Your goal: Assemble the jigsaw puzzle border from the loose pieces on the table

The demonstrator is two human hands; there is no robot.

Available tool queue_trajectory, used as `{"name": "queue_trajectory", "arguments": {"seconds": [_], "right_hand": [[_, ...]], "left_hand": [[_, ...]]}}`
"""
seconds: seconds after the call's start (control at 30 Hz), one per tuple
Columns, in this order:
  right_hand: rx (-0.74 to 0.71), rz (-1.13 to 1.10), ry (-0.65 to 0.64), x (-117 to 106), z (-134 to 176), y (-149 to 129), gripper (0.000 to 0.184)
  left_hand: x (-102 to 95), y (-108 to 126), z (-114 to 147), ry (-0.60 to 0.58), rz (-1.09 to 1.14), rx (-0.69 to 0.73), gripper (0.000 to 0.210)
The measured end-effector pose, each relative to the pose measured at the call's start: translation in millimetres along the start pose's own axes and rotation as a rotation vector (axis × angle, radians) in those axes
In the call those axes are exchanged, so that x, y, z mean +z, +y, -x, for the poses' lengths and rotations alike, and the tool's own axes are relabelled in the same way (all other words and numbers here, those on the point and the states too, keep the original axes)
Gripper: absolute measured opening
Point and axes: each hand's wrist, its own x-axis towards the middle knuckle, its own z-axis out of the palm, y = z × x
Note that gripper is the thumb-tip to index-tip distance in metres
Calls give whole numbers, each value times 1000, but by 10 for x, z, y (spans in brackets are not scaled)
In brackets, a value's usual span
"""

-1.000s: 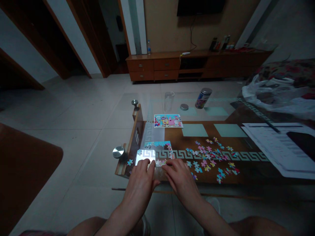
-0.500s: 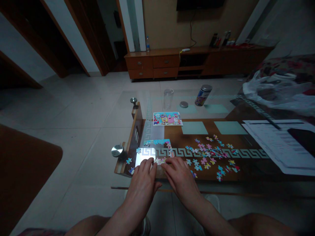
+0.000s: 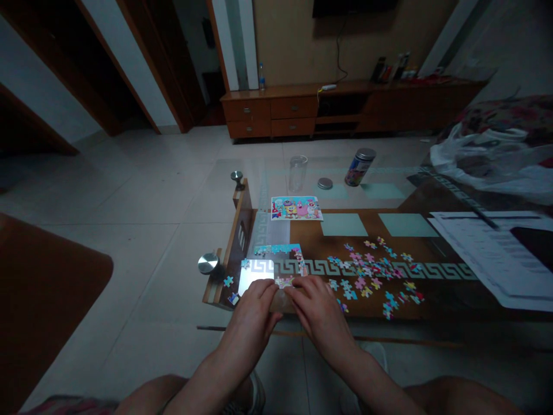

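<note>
At near centre, left hand [image 3: 254,302] and right hand [image 3: 318,300] cup multicoloured flat jigsaw strip [image 3: 284,282]; grip unclear. Likely light, stiff, weak-jointed: pinch edges.

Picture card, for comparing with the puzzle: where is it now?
In the head view, the picture card lies just right of centre, between the clear container and the partly built puzzle border.

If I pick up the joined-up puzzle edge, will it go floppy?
The puzzle edge would probably sag or come apart, since it's a narrow strip of small pieces. It should be light, as the pieces look thin. Pushed, it would likely slide, lying flat on the smooth glass tabletop.
</note>
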Motion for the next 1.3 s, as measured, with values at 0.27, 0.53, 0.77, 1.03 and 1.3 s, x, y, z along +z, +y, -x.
{"name": "queue_trajectory", "arguments": {"seconds": [0.27, 0.53, 0.77, 1.03, 1.3], "right_hand": [[-35, 10, 15, 6, 10, 12, 32], [-74, 59, 25, 32, 42, 2, 35], [-95, 95, 64, 83, 76, 9, 36], [-106, 90, 92, 112, 98, 13, 40], [-56, 91, 132, 121, 105, -13, 39]], "left_hand": [[-53, 9, -17, 33, 11, -43, 53], [-196, 8, -15, 76, -221, -75, 38], [-217, -16, -27, -15, -355, -136, 26], [-273, -42, -24, -12, -390, -158, 20], [-201, 71, 43, -41, -433, -143, 32]]}}
